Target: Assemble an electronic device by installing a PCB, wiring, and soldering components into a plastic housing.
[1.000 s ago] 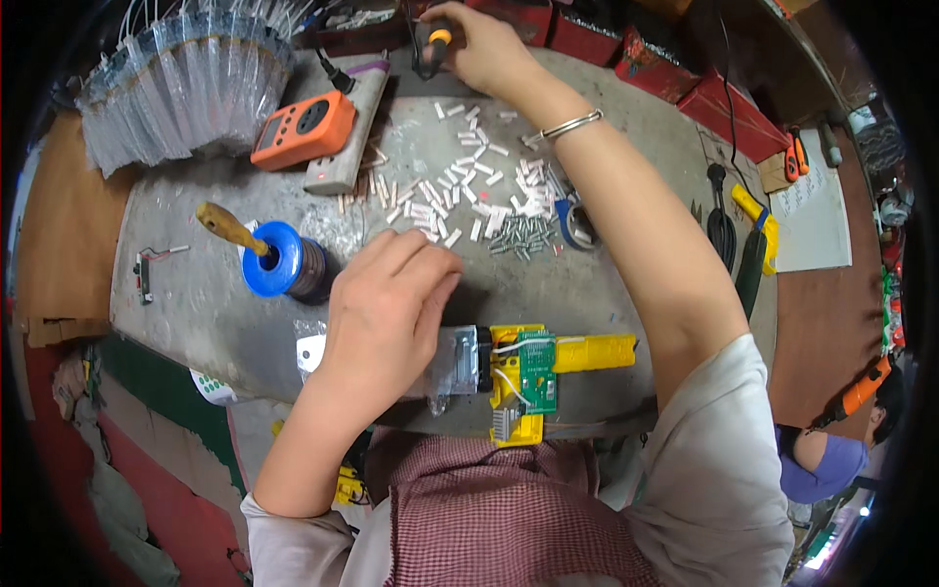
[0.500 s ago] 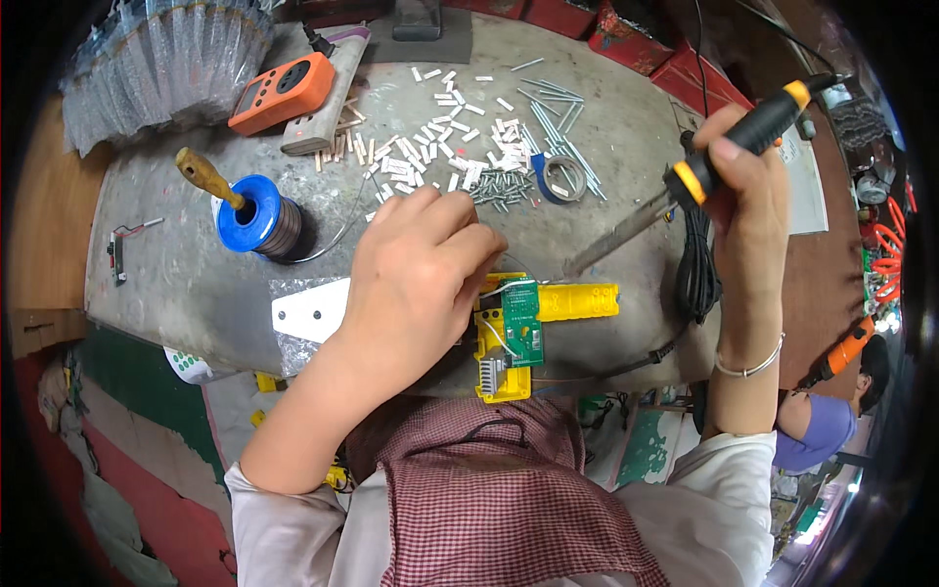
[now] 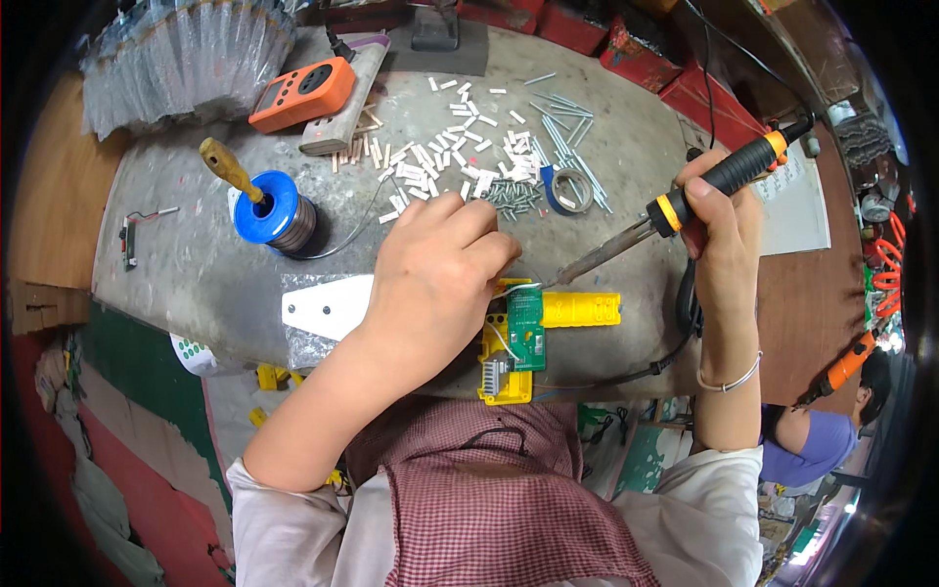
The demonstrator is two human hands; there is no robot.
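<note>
Soldering iron, black grip, yellow-orange bands, long dull metal barrel: I have it in the right hand, fingers closed round the grip, barrel slanting down to the left. Tip sits just beside the upper right corner of the green rectangular circuit board; touching or not, I cannot tell. Thin silvery bracelet on that wrist.

Left hand: fingers curled, fingertips bunched over the board's upper left end. From my end the grip is hidden, so I cannot tell whether it pinches anything.

Board lies on the open yellow plastic housing, near edge of the grey scuffed worktop, between the two hands. White wires run at its left side; a grey finned metal block sits at the lower left.

Left of that I get a white tapering plate with two dark dots, on clear plastic, partly behind the left forearm. Further off, a blue-flanged spool of wire, strand trailing right, brown wooden handle standing in its hub.

Beyond the hands: scattered short white pieces, a pile of small grey screws, a blue-edged tape roll, long thin metal rods. Upper left, an orange boxy meter with socket rests on a pale power strip.
</note>
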